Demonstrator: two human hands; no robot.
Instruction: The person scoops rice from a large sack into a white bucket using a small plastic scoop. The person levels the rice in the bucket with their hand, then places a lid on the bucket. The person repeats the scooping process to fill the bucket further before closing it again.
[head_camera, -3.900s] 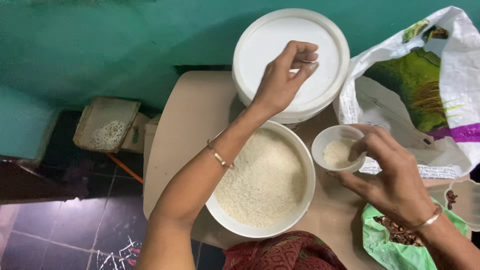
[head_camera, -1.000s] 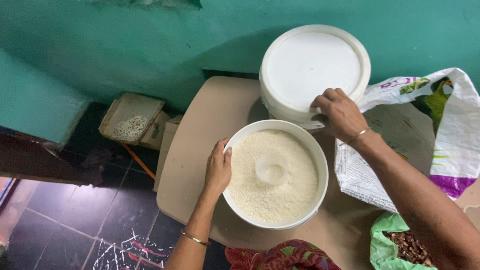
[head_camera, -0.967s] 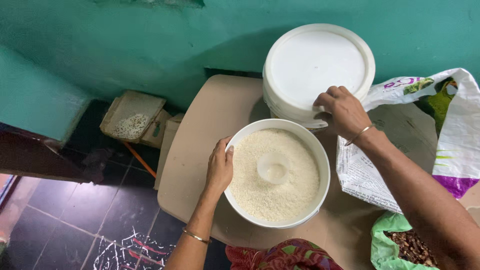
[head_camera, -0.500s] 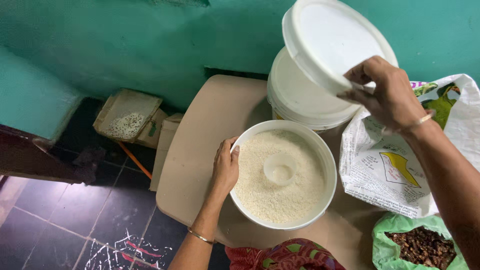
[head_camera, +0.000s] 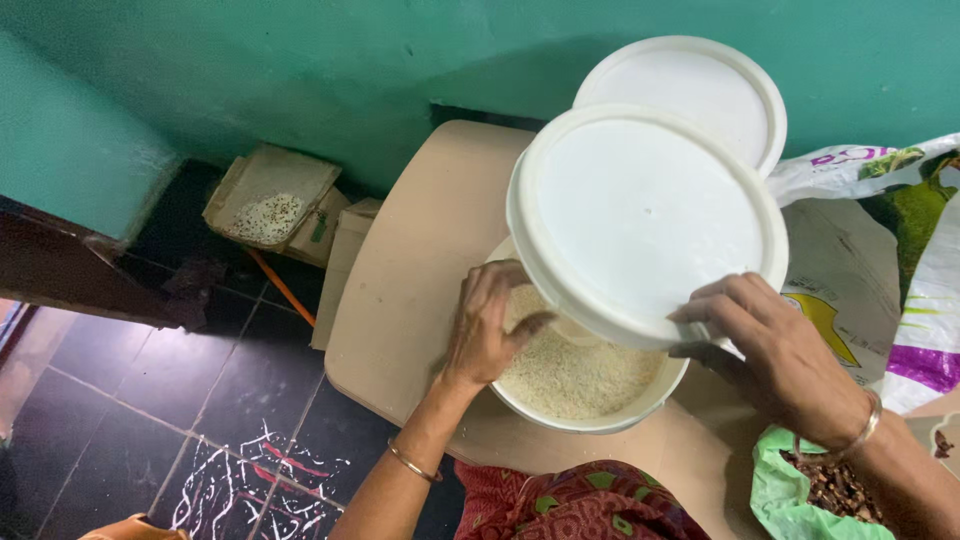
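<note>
A round white bowl (head_camera: 600, 420) full of white rice grains (head_camera: 570, 375) sits on a beige table (head_camera: 420, 260). My left hand (head_camera: 485, 330) rests on the bowl's left rim, fingers over the rice. My right hand (head_camera: 775, 350) grips the near edge of a large white round lid (head_camera: 650, 215) and holds it tilted above the bowl, covering much of it. Behind it stands a white bucket (head_camera: 700, 85) with its own flat white top.
A printed white sack (head_camera: 880, 250) lies at the right. A green plastic bag (head_camera: 800, 495) with brown bits sits at the bottom right. A cardboard box with grains (head_camera: 270, 205) stands on the dark floor at the left, under a teal wall (head_camera: 300, 70).
My right hand lifted the white lid off the bucket stack and brought it down over the rice bowl. My left hand slid from the rim's outside onto the rice.
</note>
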